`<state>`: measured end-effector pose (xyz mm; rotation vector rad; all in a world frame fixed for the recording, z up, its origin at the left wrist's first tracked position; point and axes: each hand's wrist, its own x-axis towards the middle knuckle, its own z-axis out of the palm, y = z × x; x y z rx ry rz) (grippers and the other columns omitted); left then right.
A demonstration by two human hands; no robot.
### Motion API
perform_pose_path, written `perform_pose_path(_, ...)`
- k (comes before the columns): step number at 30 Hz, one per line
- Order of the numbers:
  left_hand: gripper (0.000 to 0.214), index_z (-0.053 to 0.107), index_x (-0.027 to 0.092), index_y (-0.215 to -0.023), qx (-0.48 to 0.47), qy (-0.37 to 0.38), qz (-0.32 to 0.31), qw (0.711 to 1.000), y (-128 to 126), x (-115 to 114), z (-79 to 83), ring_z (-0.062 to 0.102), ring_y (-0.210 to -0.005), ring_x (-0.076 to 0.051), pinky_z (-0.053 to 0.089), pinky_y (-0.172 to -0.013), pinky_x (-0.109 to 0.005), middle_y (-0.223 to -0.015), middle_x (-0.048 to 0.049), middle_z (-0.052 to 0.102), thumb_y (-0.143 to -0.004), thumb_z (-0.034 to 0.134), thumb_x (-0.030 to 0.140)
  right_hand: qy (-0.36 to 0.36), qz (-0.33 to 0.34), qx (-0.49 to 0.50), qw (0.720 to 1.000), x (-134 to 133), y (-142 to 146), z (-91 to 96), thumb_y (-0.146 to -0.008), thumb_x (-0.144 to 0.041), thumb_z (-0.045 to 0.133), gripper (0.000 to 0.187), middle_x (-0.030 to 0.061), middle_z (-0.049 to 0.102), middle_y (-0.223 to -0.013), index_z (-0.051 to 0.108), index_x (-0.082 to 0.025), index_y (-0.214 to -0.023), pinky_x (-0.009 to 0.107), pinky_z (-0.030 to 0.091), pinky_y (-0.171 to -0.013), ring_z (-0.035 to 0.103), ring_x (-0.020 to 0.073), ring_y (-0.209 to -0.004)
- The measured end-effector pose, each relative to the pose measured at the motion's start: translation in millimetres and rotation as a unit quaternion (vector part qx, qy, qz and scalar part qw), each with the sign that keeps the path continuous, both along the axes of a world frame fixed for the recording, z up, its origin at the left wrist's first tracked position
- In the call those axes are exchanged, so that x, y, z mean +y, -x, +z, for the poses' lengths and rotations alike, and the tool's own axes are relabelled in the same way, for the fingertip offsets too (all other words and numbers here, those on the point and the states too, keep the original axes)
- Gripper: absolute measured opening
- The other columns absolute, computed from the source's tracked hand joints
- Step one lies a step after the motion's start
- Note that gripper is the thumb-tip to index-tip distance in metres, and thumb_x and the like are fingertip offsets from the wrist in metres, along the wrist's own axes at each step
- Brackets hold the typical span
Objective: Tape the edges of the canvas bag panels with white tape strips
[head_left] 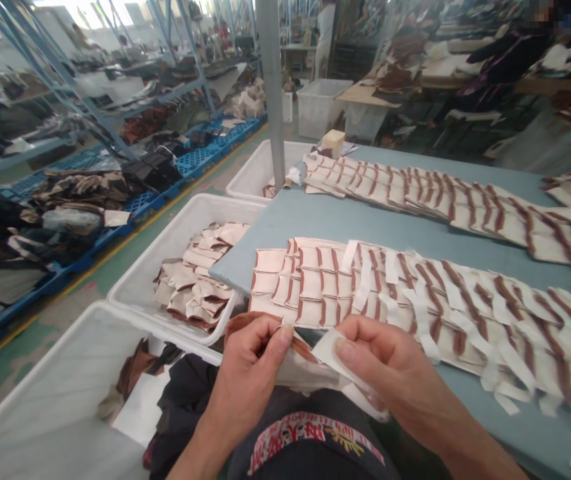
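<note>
My left hand pinches the edge of a cream piece with a brown strip, held just below the table's front edge. My right hand grips the same piece from the right, thumb pressed on a white paper strip that hangs off it. Right in front of both hands, overlapping cream and brown pieces lie in rows on the blue-grey table, with several white paper strips among them.
White bins stand to the left: one with cut pieces, a nearer one with dark scraps, a farther one. A grey post rises at the table's corner. A second row of pieces lies farther back. Blue racks line the left aisle.
</note>
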<state>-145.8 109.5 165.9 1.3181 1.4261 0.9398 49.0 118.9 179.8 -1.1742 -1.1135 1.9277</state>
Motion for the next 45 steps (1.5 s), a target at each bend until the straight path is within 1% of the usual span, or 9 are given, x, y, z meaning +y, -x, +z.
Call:
perform_pose_path(4,0.044,0.060,0.016,-0.065,-0.065,0.026,-0.006,0.998,-5,-5,3.7,0.041,-0.060,-0.012,0.032,-0.054,-0.024,-0.064,0.0012,0.051,-0.094,0.058,0.049,-0.008,0.027,-0.067,0.997,-7,11,10.1,-0.086,-0.057,0.067,0.039,-0.0091,0.041,-0.049,0.054,-0.021,-0.078,0.017,0.022,-0.038,0.030,0.0064,-0.040)
perform_pose_path(10,0.047,0.061,0.016,-0.066,-0.132,0.073,-0.006,0.989,-5,-16,0.4,0.035,-0.055,-0.010,0.028,-0.051,-0.024,-0.061,0.0024,0.047,-0.096,0.055,0.051,-0.078,-0.019,-0.162,0.984,-17,8,12.9,-0.089,-0.049,0.063,0.032,-0.0078,0.042,-0.048,0.053,-0.023,-0.074,0.019,0.023,-0.036,0.033,0.0089,-0.039)
perform_pose_path(13,0.049,0.058,0.016,-0.063,-0.155,0.100,-0.017,0.983,-4,-19,-0.9,0.033,-0.054,-0.010,0.026,-0.051,-0.025,-0.058,0.0028,0.044,-0.096,0.054,0.053,-0.216,-0.033,-0.209,0.953,-23,-2,24.3,-0.093,-0.045,0.062,0.031,-0.0017,0.055,-0.056,0.058,-0.025,-0.070,0.022,0.037,-0.042,0.049,0.0140,-0.048)
perform_pose_path(15,0.051,0.053,0.017,-0.060,-0.159,0.109,-0.017,0.981,-3,-20,-1.6,0.030,-0.053,-0.010,0.023,-0.050,-0.025,-0.055,0.0039,0.038,-0.096,0.054,0.054,-0.347,-0.044,-0.248,0.904,-26,-6,32.5,-0.092,-0.037,0.064,0.026,0.0059,0.070,-0.082,0.063,-0.026,-0.069,0.027,0.051,-0.061,0.066,0.0209,-0.075)
perform_pose_path(17,0.053,0.047,0.018,-0.058,-0.158,0.104,-0.011,0.982,-3,-21,-1.7,0.026,-0.052,-0.009,0.020,-0.049,-0.025,-0.054,0.0051,0.032,-0.095,0.054,0.055,-0.421,-0.052,-0.269,0.865,-29,-7,37.6,-0.092,-0.033,0.064,0.021,0.0086,0.072,-0.107,0.066,-0.027,-0.072,0.032,0.054,-0.078,0.067,0.0257,-0.100)
perform_pose_path(19,0.053,0.045,0.019,-0.057,-0.151,0.091,-0.007,0.984,-3,-22,-1.2,0.025,-0.052,-0.009,0.020,-0.049,-0.025,-0.055,0.0054,0.031,-0.095,0.054,0.055,-0.401,-0.038,-0.261,0.877,-31,-4,38.2,-0.094,-0.034,0.062,0.022,0.0069,0.073,-0.094,0.065,-0.027,-0.074,0.029,0.053,-0.067,0.069,0.0227,-0.084)
perform_pose_path(22,0.051,0.048,0.018,-0.059,-0.131,0.071,-0.008,0.989,-4,-23,0.0,0.030,-0.054,-0.010,0.024,-0.050,-0.025,-0.059,0.0043,0.035,-0.096,0.053,0.053,-0.310,-0.027,-0.244,0.918,-31,7,30.4,-0.096,-0.036,0.058,0.027,-0.0028,0.055,-0.055,0.059,-0.026,-0.071,0.024,0.035,-0.041,0.049,0.0143,-0.045)
perform_pose_path(29,0.050,0.041,0.020,-0.060,-0.158,0.077,-0.011,0.984,-7,-24,-6.7,0.025,-0.055,-0.010,0.021,-0.050,-0.026,-0.060,0.0052,0.031,-0.095,0.054,0.053,-0.296,-0.031,-0.305,0.905,-19,22,-0.3,-0.088,-0.036,0.057,0.024,-0.0018,0.057,-0.064,0.053,-0.023,-0.068,0.026,0.039,-0.058,0.051,0.0151,-0.060)
perform_pose_path(45,0.049,0.036,0.021,-0.059,-0.147,0.074,0.002,0.986,-9,-18,-17.0,0.024,-0.055,-0.010,0.021,-0.051,-0.027,-0.060,0.0054,0.029,-0.098,0.050,0.047,-0.277,-0.037,-0.313,0.908,-10,24,-14.7,-0.089,-0.039,0.057,0.027,-0.0030,0.055,-0.061,0.054,-0.023,-0.067,0.026,0.036,-0.058,0.048,0.0146,-0.059)
